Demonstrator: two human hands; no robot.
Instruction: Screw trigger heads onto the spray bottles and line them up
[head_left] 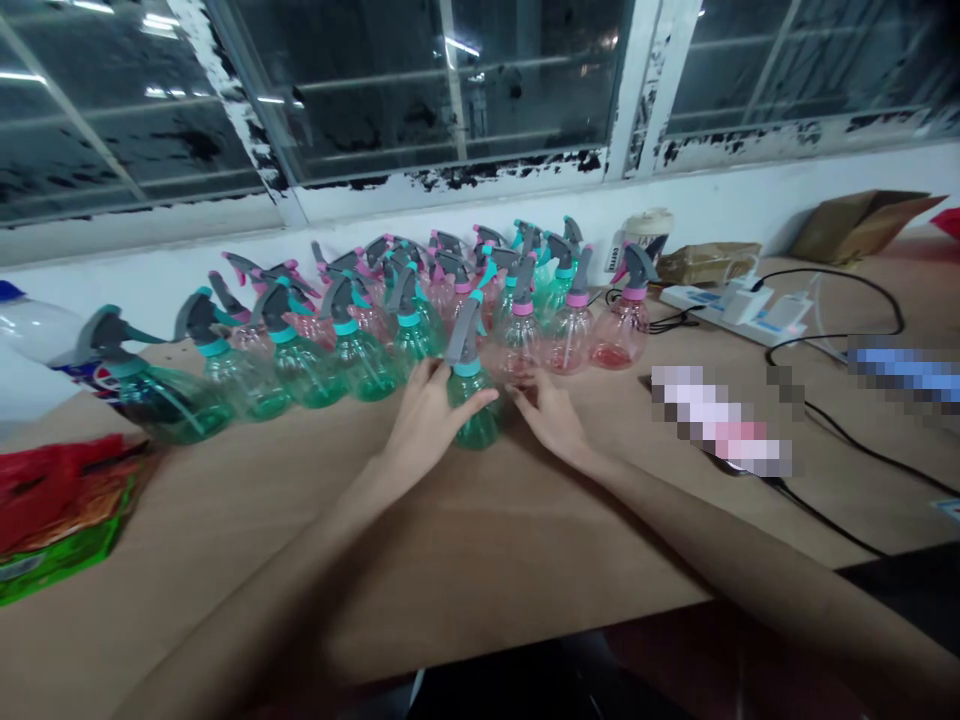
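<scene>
A green spray bottle [472, 405] with a grey trigger head and teal collar stands at the front of a crowd of bottles on the wooden table [480, 540]. My left hand [427, 420] is wrapped round its left side, fingers curled on the body. My right hand [551, 415] lies just right of it with fingers stretched out flat, its fingertips near the bottle's base and next to a pink spray bottle [517, 340]. Behind stand several more green and pink spray bottles [360, 350].
A red and green packet [60, 510] lies at the left edge, a white plastic bottle [30, 350] behind it. A power strip [742, 305] with black cables [847, 440], a cup [646, 235] and cardboard boxes [862, 222] sit on the right. A windowed wall runs behind.
</scene>
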